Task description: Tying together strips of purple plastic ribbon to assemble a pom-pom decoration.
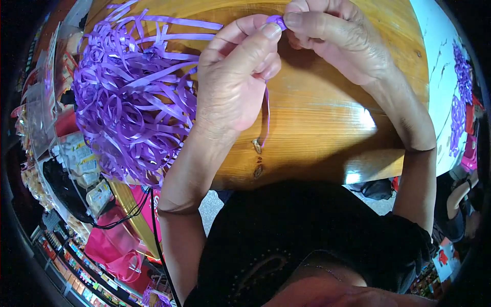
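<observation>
Both my hands meet over the far part of the wooden table, at the top of the view. Between thumb and finger my left hand pinches a purple ribbon, bunched small at the fingertips. My right hand grips the same bunched piece from the other side, thumb against it. One thin ribbon end hangs below the left hand toward the tabletop. Close by on the left lies a big tangled heap of purple ribbons, some strands reaching toward my left wrist. The exact fold or knot is hidden by my fingers.
The glossy wooden table lies under my hands. A white marbled surface adjoins it at right, with more purple ribbons. Clear boxes with packages and a pink bag crowd the left. Another person's arm shows far right.
</observation>
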`<action>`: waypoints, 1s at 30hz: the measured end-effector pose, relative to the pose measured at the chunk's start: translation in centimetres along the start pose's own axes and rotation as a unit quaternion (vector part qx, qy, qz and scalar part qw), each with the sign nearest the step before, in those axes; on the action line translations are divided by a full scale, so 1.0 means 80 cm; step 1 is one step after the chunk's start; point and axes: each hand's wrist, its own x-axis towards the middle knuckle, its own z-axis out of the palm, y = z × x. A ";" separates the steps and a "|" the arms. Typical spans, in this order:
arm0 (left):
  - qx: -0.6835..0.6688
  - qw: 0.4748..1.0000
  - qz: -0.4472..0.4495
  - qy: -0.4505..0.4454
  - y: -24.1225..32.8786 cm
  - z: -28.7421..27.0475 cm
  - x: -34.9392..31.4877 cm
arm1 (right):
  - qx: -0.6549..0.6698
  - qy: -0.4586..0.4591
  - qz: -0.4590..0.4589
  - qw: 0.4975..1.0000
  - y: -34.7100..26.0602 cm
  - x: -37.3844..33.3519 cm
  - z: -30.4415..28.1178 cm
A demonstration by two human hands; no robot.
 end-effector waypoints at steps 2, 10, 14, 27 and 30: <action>-0.027 0.999 -0.011 -0.026 0.000 -0.005 0.002 | -0.006 0.012 0.002 1.000 0.001 -0.001 0.003; -0.025 0.999 0.004 -0.043 0.000 -0.006 0.005 | -0.141 -0.227 -0.426 0.864 0.013 0.022 -0.014; -0.007 1.000 0.024 -0.004 0.002 0.005 -0.003 | -0.305 -0.067 -0.426 0.849 0.015 0.032 -0.007; 0.080 0.994 0.061 0.036 0.002 0.006 -0.004 | -0.248 0.022 -0.186 0.950 -0.009 -0.007 0.016; 0.055 0.998 0.035 0.020 -0.005 0.015 0.002 | -0.119 -0.209 -0.438 0.867 0.022 0.036 -0.029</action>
